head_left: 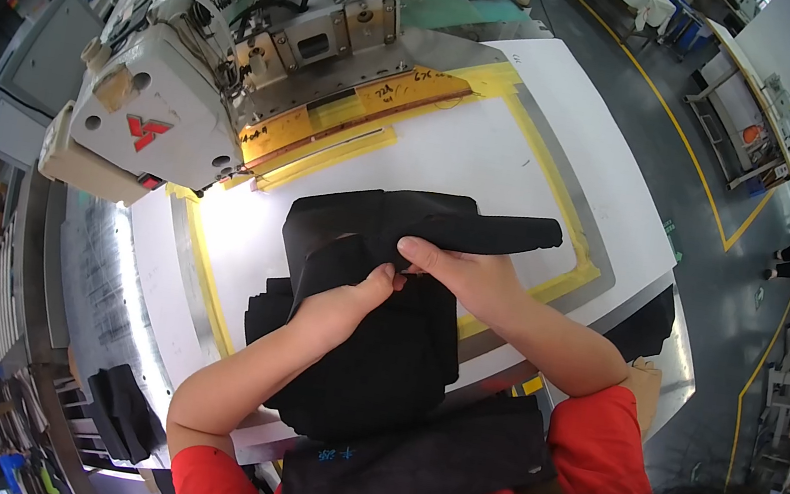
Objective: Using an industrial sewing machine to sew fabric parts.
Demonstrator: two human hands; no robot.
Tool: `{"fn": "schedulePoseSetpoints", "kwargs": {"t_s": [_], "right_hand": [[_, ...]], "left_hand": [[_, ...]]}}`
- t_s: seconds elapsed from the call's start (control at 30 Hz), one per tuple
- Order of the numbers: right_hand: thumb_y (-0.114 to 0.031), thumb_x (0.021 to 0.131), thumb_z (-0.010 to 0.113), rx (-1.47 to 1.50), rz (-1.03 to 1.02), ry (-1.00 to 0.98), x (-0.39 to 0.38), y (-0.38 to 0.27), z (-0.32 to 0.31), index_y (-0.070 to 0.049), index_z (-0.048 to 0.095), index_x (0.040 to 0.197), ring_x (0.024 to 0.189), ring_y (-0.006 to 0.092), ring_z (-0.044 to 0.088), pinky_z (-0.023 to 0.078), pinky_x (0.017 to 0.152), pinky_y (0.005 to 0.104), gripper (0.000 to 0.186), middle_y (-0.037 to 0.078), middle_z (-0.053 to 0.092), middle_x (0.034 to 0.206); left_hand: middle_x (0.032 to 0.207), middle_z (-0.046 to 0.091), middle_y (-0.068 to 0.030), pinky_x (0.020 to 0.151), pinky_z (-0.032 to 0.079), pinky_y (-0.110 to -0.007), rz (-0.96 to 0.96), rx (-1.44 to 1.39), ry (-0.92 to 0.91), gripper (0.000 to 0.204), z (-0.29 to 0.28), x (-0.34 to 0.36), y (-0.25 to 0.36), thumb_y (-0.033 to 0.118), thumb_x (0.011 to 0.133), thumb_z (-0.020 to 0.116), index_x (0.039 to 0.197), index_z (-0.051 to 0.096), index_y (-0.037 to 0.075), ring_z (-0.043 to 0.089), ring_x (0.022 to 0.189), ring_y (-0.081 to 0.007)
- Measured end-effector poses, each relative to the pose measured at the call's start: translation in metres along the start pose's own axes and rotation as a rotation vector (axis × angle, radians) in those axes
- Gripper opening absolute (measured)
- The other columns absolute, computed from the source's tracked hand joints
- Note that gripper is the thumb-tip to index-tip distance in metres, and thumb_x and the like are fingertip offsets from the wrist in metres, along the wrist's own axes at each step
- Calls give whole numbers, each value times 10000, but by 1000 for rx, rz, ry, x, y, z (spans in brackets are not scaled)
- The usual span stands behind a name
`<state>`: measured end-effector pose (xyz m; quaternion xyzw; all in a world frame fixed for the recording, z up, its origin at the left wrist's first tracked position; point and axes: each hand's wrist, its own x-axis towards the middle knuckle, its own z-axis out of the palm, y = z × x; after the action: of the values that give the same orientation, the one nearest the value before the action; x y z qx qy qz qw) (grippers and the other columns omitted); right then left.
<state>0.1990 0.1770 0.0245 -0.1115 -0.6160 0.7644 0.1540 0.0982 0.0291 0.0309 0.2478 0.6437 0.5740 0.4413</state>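
While both hands work close together over it, a white tabletop (632, 250) spreads well past them on every side but the near one. Ahead of the left hand and off to its left stands a large pale sewing machine (173, 105), its head apart from the cloth. Straight ahead of both hands, an orange-yellow guide plate (417, 90) with dark handwriting runs slantwise along the machine's front. Nearer the body than the hands, a dark panel of cloth (416, 457) with a blue mark lies across the person's front, between two red sleeves (603, 433). Just below the hands sits a stack of black cloth (368, 370), its edges uneven on the side of the left hand. Held black cloth (347, 225) lies between and ahead of the hands, with a narrow end reaching out to the right, past the right hand; whether it is one piece or overlapping layers, I cannot tell. The left hand (352, 300) pinches its near edge, thumb on top and most fingers hidden. The right hand (452, 270) pinches it just beside, thumb laid over the cloth and fingers curled below. Well to the left of the left hand rests a dark folded bundle (124, 411); behind the right forearm, a smaller black piece (644, 328) lies at the tabletop's edge.
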Motion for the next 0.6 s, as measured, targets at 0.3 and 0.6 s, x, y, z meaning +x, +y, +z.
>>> {"fn": "schedulePoseSetpoints", "kwargs": {"t_s": [0.3, 0.6], "right_hand": [[-157, 872, 683, 196, 134, 100, 1, -5, 2, -7, 626, 993, 772, 109, 600, 533, 721, 260, 201, 50, 628, 885], [-152, 888, 661, 54, -28, 41, 0, -3, 4, 14, 644, 897, 714, 100, 602, 510, 684, 243, 167, 48, 646, 810]], "left_hand": [[1111, 612, -54, 976, 402, -296, 38, -182, -198, 326, -9, 3, -7, 272, 999, 464, 1177, 577, 23, 548, 1060, -152], [1099, 618, -61, 958, 424, -294, 18, -221, -218, 328, -13, 5, -14, 274, 989, 492, 1178, 580, 20, 559, 1035, -148]]}}
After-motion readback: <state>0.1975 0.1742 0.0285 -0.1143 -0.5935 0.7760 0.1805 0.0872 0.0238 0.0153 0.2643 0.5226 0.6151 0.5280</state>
